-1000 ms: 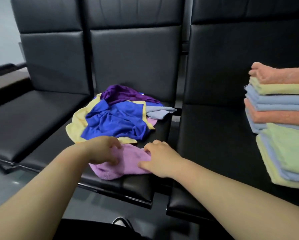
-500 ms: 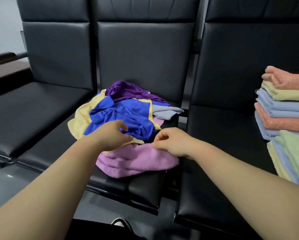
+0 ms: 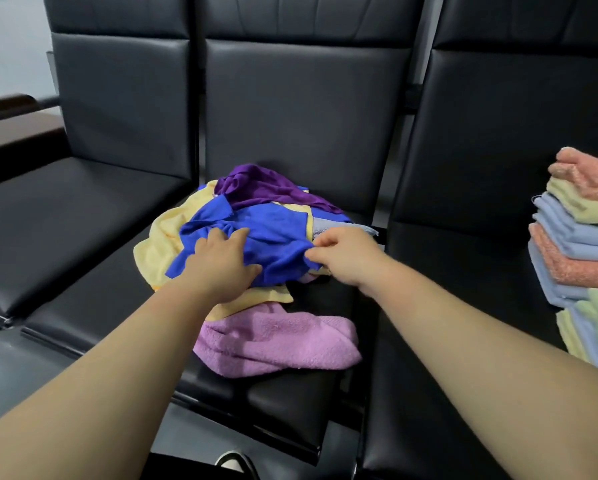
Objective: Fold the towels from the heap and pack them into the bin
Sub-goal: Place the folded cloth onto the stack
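A heap of towels lies on the middle black seat: a blue towel [image 3: 273,233] on top, a dark purple one [image 3: 256,183] behind it, a yellow one [image 3: 162,237] underneath and a grey one [image 3: 325,225] at the right. My left hand [image 3: 221,261] rests spread on the blue towel. My right hand [image 3: 342,258] pinches the blue towel's right edge. A folded lilac towel [image 3: 276,341] lies in front of the heap near the seat's front edge. No bin is in view.
A tall stack of folded towels [image 3: 581,244] in peach, yellow, light blue and green sits on the right seat. The left seat [image 3: 65,216] is bare black leather. A shoe tip [image 3: 235,460] shows on the floor below.
Both hands left the lilac towel and moved forward onto the heap. The left hand now lies on the blue towel and the right hand has pinched its edge.
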The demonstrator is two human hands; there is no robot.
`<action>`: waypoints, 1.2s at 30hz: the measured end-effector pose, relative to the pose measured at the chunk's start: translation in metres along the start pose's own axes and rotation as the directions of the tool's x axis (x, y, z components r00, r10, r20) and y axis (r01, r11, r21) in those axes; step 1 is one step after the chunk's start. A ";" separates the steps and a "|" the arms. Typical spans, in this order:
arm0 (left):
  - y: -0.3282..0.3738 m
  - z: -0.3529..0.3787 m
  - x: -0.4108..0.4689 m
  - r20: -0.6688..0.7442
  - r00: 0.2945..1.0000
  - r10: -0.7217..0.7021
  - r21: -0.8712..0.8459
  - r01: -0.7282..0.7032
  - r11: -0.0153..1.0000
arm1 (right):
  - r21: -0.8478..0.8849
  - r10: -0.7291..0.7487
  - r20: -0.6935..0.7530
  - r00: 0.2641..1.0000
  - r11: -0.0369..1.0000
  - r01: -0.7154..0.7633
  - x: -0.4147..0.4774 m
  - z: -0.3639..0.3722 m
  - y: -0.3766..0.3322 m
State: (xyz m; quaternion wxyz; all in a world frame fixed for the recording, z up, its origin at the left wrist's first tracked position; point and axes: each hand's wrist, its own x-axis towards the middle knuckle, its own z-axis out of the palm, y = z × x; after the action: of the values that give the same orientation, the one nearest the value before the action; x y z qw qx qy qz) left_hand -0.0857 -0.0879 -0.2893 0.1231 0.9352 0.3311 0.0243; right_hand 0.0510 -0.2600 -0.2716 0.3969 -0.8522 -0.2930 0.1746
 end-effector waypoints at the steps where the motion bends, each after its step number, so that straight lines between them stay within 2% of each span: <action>1: 0.003 -0.001 -0.002 -0.003 1.000 0.011 0.085 -0.011 0.996 | 0.057 -0.020 -0.001 1.000 0.998 0.020 -0.004 -0.012 -0.001; 3: 0.008 0.000 -0.003 0.017 0.997 0.079 0.154 -0.080 0.985 | 0.122 -0.074 0.012 0.997 0.990 0.072 -0.012 -0.030 0.002; 4: 0.011 0.000 -0.003 0.026 0.991 0.130 0.129 -0.132 0.983 | 0.164 -0.101 0.016 0.995 0.982 0.097 -0.016 -0.038 0.003; 6: 0.022 -0.004 -0.007 0.009 0.978 0.209 -0.082 -0.208 0.975 | 0.343 -0.113 0.000 0.994 0.933 0.107 -0.022 -0.050 0.004; 8: 0.034 -0.012 -0.013 -0.013 0.978 0.206 -0.339 -0.198 0.920 | 0.616 -0.027 -0.015 1.000 0.787 0.031 -0.025 -0.060 0.005; 10: 0.048 -0.022 -0.025 0.025 0.968 0.250 -0.574 -0.191 0.796 | 0.841 0.085 0.036 0.996 0.536 -0.076 -0.026 -0.069 0.010; 11: 0.052 -0.025 -0.032 0.056 0.954 0.295 -0.653 -0.188 0.734 | 0.891 0.124 0.071 0.990 0.439 -0.119 -0.026 -0.070 0.012; 13: 0.062 -0.026 -0.046 0.109 0.924 0.367 -0.697 -0.192 0.691 | 0.910 0.165 0.116 0.980 0.377 -0.171 -0.031 -0.072 0.018; 15: 0.064 -0.019 -0.052 0.160 0.915 0.371 -0.729 -0.144 0.669 | 0.851 0.211 0.116 0.970 0.483 -0.207 -0.039 -0.071 0.020; 18: 0.067 -0.016 -0.058 0.217 0.907 0.360 -0.800 -0.046 0.598 | 0.570 0.198 0.024 0.980 0.803 -0.176 -0.049 -0.075 0.032; 19: 0.071 -0.017 -0.060 0.221 0.913 0.344 -0.815 -0.022 0.579 | 0.466 0.169 0.007 0.986 0.871 -0.153 -0.055 -0.081 0.037; 21: 0.079 -0.018 -0.060 0.214 0.923 0.319 -0.871 0.032 0.490 | 0.316 0.134 0.023 0.991 0.939 -0.134 -0.067 -0.096 0.044; 23: 0.097 -0.019 -0.064 0.228 0.909 0.348 -0.911 0.073 0.405 | 0.254 0.155 0.077 0.985 0.952 -0.170 -0.083 -0.118 0.051; 25: 0.113 -0.018 -0.066 0.223 0.892 0.394 -0.922 0.061 0.383 | 0.238 0.195 0.113 0.974 0.947 -0.217 -0.095 -0.138 0.058; 27: 0.138 -0.013 -0.067 0.217 0.869 0.445 -0.918 0.026 0.397 | 0.298 0.227 0.124 0.966 0.920 -0.255 -0.110 -0.164 0.073; 30: 0.169 -0.007 -0.067 0.182 0.853 0.490 -0.910 -0.042 0.413 | 0.417 0.192 0.146 0.970 0.877 -0.236 -0.132 -0.198 0.094; 32: 0.189 -0.003 -0.067 0.163 0.842 0.514 -0.928 -0.046 0.370 | 0.481 0.173 0.151 0.973 0.848 -0.225 -0.149 -0.214 0.112; 34: 0.203 0.000 -0.066 0.154 0.796 0.586 -0.955 -0.032 0.295 | 0.544 0.199 0.123 0.972 0.806 -0.234 -0.164 -0.222 0.132; 35: 0.208 0.001 -0.067 0.164 0.756 0.634 -0.951 -0.051 0.306 | 0.544 0.215 0.084 0.973 0.808 -0.225 -0.170 -0.223 0.141; 36: 0.214 0.003 -0.067 0.188 0.713 0.676 -0.923 -0.106 0.369 | 0.510 0.243 0.028 0.970 0.831 -0.223 -0.175 -0.226 0.147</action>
State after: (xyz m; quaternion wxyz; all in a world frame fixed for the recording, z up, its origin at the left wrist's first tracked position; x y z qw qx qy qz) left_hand -0.0061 -0.2906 -0.2376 0.6532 0.7552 -0.0250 -0.0489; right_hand 0.0896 -0.5766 -0.2342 0.5889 -0.7494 -0.1228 0.2767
